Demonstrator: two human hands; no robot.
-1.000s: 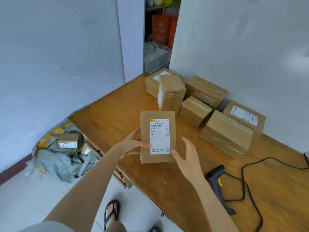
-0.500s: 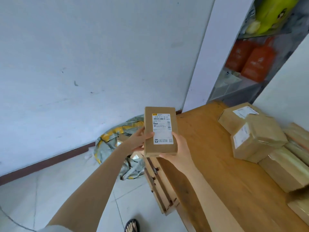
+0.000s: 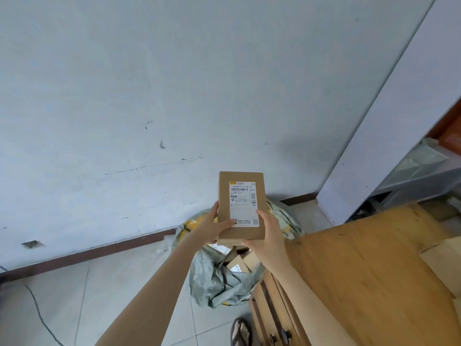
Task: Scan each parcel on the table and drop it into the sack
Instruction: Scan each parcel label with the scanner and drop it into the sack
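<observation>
I hold a flat brown cardboard parcel [image 3: 240, 196] with a white shipping label, label side up, over the open grey-and-yellow sack [image 3: 222, 280] on the floor. My left hand [image 3: 214, 227] grips its left edge, thumb lying on the label. My right hand [image 3: 268, 236] holds its lower right corner, fingers under the box. Inside the sack lie several small cardboard parcels [image 3: 237, 264]. The sack stands just left of the wooden table [image 3: 369, 265].
One more cardboard box [image 3: 444, 260] sits at the table's right edge of view. A white wall with a dark skirting board runs behind the sack. A black cable [image 3: 37, 310] lies on the tiled floor at left. My sandalled foot [image 3: 240, 332] is beside the table leg.
Both hands have carried the parcel left off the table to above the sack. The view turned left, so the scanner and most table parcels have left the frame.
</observation>
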